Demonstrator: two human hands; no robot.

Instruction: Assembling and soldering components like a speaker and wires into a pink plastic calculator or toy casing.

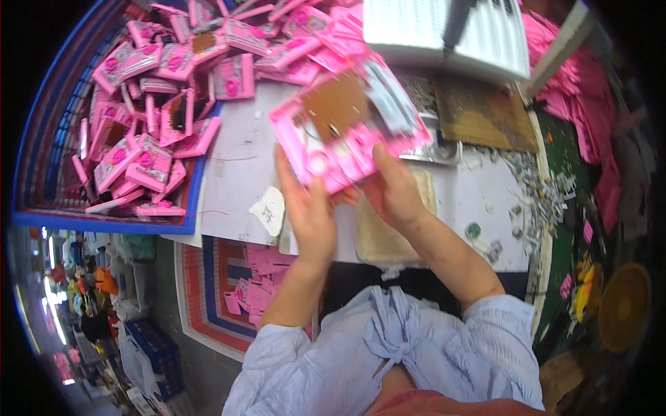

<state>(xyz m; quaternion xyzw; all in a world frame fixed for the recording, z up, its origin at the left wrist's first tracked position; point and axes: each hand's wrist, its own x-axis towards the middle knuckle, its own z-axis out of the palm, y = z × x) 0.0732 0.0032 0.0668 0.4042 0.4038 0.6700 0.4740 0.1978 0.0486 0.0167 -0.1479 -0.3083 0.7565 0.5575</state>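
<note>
My left hand (309, 215) and my right hand (395, 187) grip the near edge of a pink plastic toy casing (291, 142), tilted above the white worktable. Inside the casing lies a square brown board (338, 104), with pink round parts near my fingers. A pale grey-blue strip-like part (392, 100) sits along its right side; motion blurs the detail. My left thumb rests on the near edge and my right fingers close on the right corner. Beneath my right wrist lies a beige tray or pad (392, 236) on the table.
A blue-rimmed basket (132, 222) of pink casings (149, 166) stands at the left. At the back is a white ribbed box (416, 41); a metal tray (444, 149) and brown board (485, 114) lie before it. Small parts (534, 197) scatter at the right. A striped basket (215, 298) sits below.
</note>
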